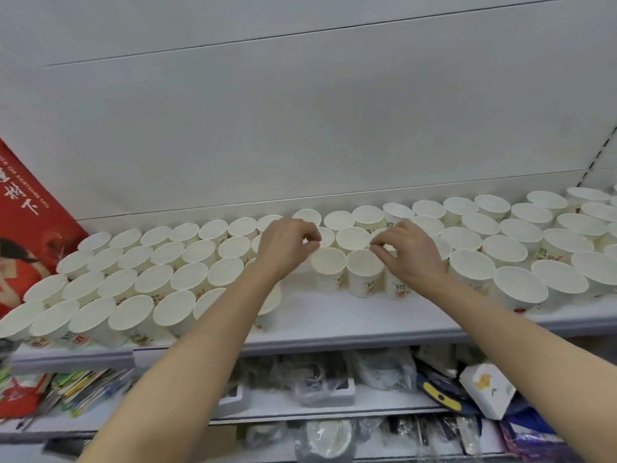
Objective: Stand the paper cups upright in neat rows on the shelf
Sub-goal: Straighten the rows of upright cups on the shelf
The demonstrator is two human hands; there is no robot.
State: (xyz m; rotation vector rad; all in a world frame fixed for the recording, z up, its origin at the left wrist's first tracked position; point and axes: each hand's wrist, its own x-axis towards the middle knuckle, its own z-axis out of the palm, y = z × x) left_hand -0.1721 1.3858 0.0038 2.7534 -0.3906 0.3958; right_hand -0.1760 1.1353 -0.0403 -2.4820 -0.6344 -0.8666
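Left hand (286,246) pinches the rim of one cup (328,267). Right hand (408,251) pinches the next cup (364,270), both upright on the shelf (334,315).

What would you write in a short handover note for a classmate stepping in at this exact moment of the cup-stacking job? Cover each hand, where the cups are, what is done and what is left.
Left hand: pinch grip on the rim of a front-row cup in the middle of the shelf.
Right hand: pinch grip on the rim of the neighbouring cup.
Cups: upright rows fill the left block and the right block, mouths up.
Done: most cups stand in rows.
Left: the front of the shelf is bare in the middle; settle these two cups in line and fill that gap.
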